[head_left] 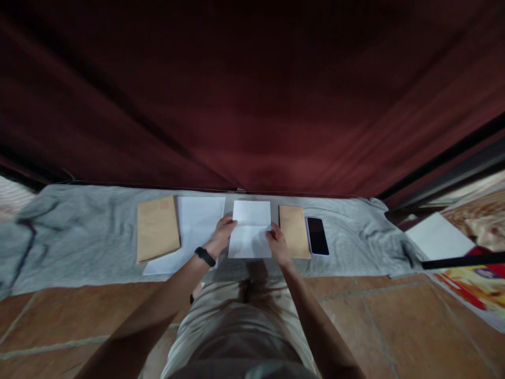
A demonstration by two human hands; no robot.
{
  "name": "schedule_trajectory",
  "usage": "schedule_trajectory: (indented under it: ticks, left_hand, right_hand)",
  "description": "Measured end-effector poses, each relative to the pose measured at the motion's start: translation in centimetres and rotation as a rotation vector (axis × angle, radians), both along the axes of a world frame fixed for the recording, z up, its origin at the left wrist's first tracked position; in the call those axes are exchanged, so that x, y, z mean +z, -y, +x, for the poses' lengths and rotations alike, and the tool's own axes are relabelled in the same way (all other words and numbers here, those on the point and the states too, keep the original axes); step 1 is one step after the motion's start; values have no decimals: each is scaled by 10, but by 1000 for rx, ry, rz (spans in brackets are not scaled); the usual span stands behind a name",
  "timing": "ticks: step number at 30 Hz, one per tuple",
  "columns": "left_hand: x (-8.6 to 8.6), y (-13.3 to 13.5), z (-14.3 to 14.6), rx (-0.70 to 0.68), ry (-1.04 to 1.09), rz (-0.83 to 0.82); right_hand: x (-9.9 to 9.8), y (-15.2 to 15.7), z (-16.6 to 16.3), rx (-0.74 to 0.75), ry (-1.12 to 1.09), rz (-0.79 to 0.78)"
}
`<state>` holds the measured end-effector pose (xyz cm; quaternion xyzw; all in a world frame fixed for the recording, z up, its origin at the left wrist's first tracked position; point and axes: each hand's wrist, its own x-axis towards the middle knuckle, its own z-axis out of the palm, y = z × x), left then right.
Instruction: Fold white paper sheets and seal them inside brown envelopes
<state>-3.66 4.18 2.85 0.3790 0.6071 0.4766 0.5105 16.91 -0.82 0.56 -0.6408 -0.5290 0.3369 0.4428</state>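
Note:
A white sheet of paper (251, 229) with a crease across its middle lies on a grey cloth (79, 237) in front of me. My left hand (223, 233) grips the sheet's left edge at the crease, and my right hand (276, 243) holds its right edge. A black band sits on my left wrist. To the left lies a stack of white paper (195, 226) and a brown envelope (157, 228). Another brown envelope (294, 230) lies just right of my right hand.
A black phone (317, 235) lies face up right of the second envelope. A dark red curtain (252, 95) hangs behind the cloth. Brown floor tiles (394, 321) spread around my legs. A white sheet (437, 237) and printed colourful paper (479, 289) lie at the right.

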Motion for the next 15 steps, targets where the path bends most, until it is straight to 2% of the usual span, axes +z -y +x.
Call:
schedule_trajectory:
  ticks: [4, 7, 9, 12, 15]
  left_hand:
    - [-26, 6, 4, 19, -173, -17]
    - [-38, 3, 6, 22, -296, -20]
    - [-42, 2, 6, 18, -367, -13]
    - [-39, 8, 4, 22, -449, 9]
    - [-34, 27, 7, 7, -564, 135]
  right_hand:
    - [-22, 18, -6, 6, 267, 105]
    - [-32, 31, -14, 98, 457, 242]
    - [-36, 36, -19, 173, 557, 277]
    - [-38, 40, -25, 253, 693, 250]
    - [-36, 43, -28, 295, 780, 192]
